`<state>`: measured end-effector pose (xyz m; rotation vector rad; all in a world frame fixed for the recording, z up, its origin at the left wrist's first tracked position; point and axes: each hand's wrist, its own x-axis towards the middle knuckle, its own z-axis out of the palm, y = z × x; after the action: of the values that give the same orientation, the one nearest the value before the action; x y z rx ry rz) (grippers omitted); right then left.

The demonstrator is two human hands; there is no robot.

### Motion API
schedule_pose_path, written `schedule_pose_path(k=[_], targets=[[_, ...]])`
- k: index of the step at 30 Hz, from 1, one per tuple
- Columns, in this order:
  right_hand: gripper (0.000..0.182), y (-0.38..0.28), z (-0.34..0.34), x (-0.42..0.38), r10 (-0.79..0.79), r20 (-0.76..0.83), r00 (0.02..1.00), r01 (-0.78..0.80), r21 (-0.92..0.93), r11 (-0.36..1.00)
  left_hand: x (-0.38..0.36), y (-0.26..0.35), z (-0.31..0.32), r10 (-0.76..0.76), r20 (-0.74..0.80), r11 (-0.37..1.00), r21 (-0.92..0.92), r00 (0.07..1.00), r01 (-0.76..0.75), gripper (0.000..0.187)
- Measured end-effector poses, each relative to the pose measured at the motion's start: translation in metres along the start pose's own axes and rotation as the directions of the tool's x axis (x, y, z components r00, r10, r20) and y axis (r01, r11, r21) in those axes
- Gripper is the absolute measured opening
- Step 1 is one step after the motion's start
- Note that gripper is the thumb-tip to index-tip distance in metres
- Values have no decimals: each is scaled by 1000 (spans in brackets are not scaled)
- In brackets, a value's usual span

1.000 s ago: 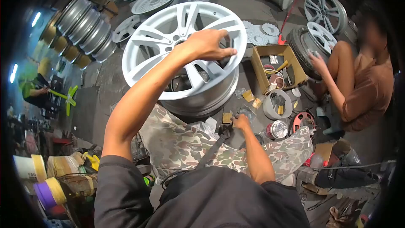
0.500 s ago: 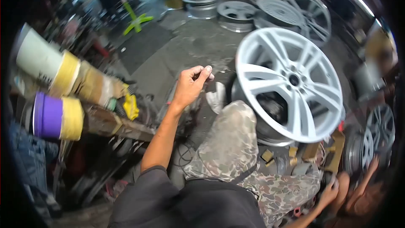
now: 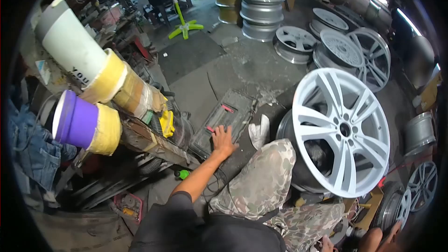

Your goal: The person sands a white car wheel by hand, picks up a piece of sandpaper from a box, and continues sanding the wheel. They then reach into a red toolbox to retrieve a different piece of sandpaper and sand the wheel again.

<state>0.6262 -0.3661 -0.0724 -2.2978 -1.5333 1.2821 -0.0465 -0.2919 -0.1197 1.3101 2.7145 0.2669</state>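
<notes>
My left hand (image 3: 225, 142) reaches down to a dusty black case (image 3: 233, 110) on the floor, its fingers spread at one of the case's two red latches (image 3: 211, 129). Beyond the case's right end lies a crumpled white cloth or paper (image 3: 259, 132). My right hand (image 3: 327, 243) shows only in part at the bottom edge, beside my camouflage-clad leg (image 3: 312, 221), and most of its fingers are cut off. To the right of my knee, a white-grey alloy wheel (image 3: 344, 129) leans tilted on another rim (image 3: 289, 128).
At left, a purple-and-yellow bucket (image 3: 79, 119) and a long white tube (image 3: 74, 46) rest on a bench. Stacked rims (image 3: 262, 7) and flat-lying wheels (image 3: 295, 42) stand at the back, near a green fan base (image 3: 185, 29). Another person's arm (image 3: 392, 233) touches a wheel at lower right.
My left hand, raised with fingers pinched before, has come down to the black case and spread its fingers. My right hand has drawn toward the bottom edge. The view has shifted.
</notes>
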Motion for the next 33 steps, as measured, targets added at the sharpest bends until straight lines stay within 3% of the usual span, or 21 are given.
schedule_pose_path(k=[2, 4, 5, 6, 7, 9, 10, 12, 13, 15, 16, 17, 18, 19, 20, 21, 23, 26, 29, 31, 33], targets=[[39, -5, 7, 7, -242, -39, 969, 244, 47, 969, 2, 4, 10, -6, 30, 997, 82, 1000, 4, 99], [40, -10, 11, 9, -467, -105, 878, 473, 36, 880, 4, 5, 23, 22, 45, 952, 305, 999, -34, 110], [41, -13, 14, 11, -487, -125, 864, 500, 108, 859, 9, 4, 27, 26, 41, 951, 306, 999, -37, 110], [45, -23, 11, 11, -165, 79, 983, 86, 595, 799, 14, 2, 33, 19, 64, 948, 315, 998, -38, 112], [45, -34, 10, 10, -164, 82, 983, 84, 595, 799, 14, 2, 32, 9, 88, 945, 324, 996, -38, 114], [45, -49, 8, 5, -357, 37, 933, 344, 194, 919, 13, 0, 25, 17, 106, 945, 323, 994, -51, 113], [45, -47, 5, 6, -352, 40, 935, 339, 185, 922, 13, 1, 17, 33, 121, 946, 317, 992, -70, 113], [40, -41, 3, 14, -512, 88, 855, 516, -253, 818, 10, 1, 2, 48, 101, 961, 266, 994, -74, 111], [40, -41, 4, 18, -507, 94, 857, 513, -260, 818, 12, -2, -7, 65, 70, 972, 220, 995, -79, 110], [40, -38, 6, 27, -310, 23, 950, 311, -90, 946, 23, -17, -31, 39, 59, 985, 167, 998, -48, 107], [47, -27, 1, 39, -170, 124, 978, 173, -11, 985, 30, -28, -47, 17, 39, 993, 117, 999, -22, 103], [47, -32, 1, 36, -162, 131, 978, 166, -22, 986, 36, -39, -68, -27, 46, 998, 53, 999, 24, 96], [28, -60, 3, 25, -280, -59, 958, 278, -38, 960, 41, -50, -87, -74, 57, 997, -13, 996, 75, 88], [28, -88, 6, 14, -394, -242, 887, 387, -76, 919, 43, -62, -101, -78, -19, 997, -10, 997, 77, 77], [26, -108, 8, 6, -419, -289, 861, 412, -87, 907, 45, -73, -109, -83, -98, 997, -4, 992, 83, 67], [26, -112, 5, 10, -425, -277, 862, 414, -99, 905, 48, -84, -110, -98, -91, 995, -9, 991, 98, 67], [20, -125, 2, 19, -543, -291, 788, 548, -72, 834, 53, -101, -105, -219, -340, 971, 19, 915, 239, 51], [20, -155, -6, 11, -516, -266, 814, 515, -79, 854, 55, -112, -92, -351, -313, 932, -30, 882, 361, 46], [18, -190, -10, -5, -461, -234, 856, 453, -90, 887, 51, -101, -94, -346, -362, 924, 27, 865, 381, 48], [18, -185, -13, 3, -591, -348, 727, 571, -171, 803, 43, -96, -101, -332, -362, 934, 1, 871, 357, 60], [17, -194, -11, -1, -612, -391, 688, 594, -182, 784, 30, -91, -113, -145, -453, 976, 79, 880, 201, 78]])
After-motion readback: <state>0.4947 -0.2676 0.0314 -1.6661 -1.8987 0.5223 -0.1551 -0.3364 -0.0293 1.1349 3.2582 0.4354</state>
